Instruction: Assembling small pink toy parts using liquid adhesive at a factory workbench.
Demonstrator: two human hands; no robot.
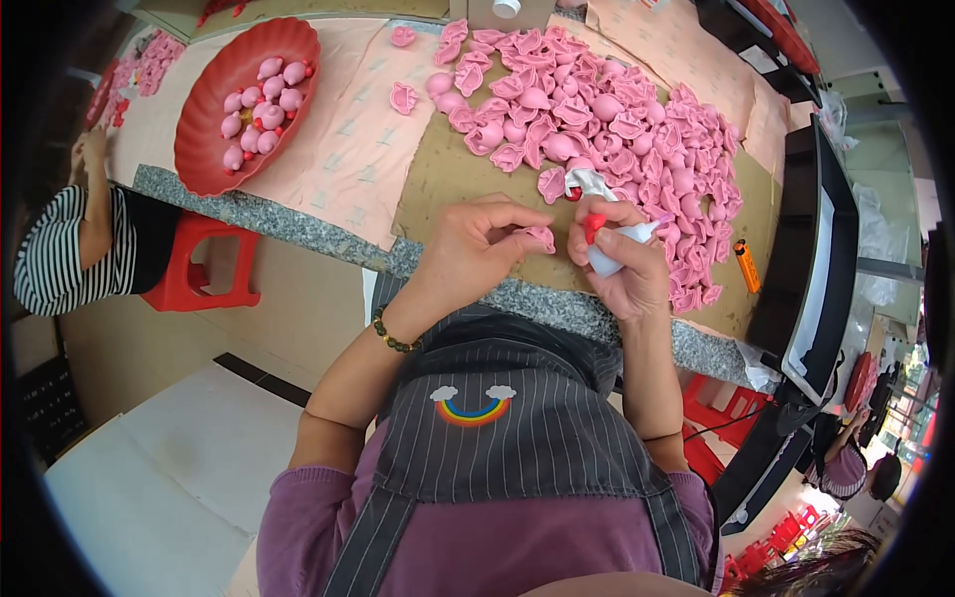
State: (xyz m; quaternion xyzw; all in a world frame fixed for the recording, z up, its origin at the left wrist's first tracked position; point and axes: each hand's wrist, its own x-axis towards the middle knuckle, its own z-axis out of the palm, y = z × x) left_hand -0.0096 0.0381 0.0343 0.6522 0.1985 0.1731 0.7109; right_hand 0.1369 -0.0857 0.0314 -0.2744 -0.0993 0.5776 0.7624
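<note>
Between your two hands, over the near edge of the brown board (423, 204), the work is held just forward of your apron (537, 428). Your left hand (476, 249) grips a pink piece (540, 240) narrowly between thumb and forefinger. Note its orientation: the exposed end projects from your fingertips to the right, facing your other hand, and the visible long axis lies roughly crosswise. The remainder is covered by your fingers.

Your right hand (629, 261) is closed around a white bottle (607, 255), apart from the pink piece and just to its right. The bottle's visible body slants from lower left to upper right. A red part (593, 226) stands roughly upright at your right fingertips; whether it is attached to the bottle cannot be told.

Directly forward of the right grip lies a crumpled white wrap (589, 183), with a loose pink shell (552, 184) just to its left. Beyond these, and around to the right, spreads the pile of pink shells (607, 109). Farther right of your grip is an orange tool (746, 266), its long axis running away from you. Well left and forward is the red tray (207, 85).
</note>
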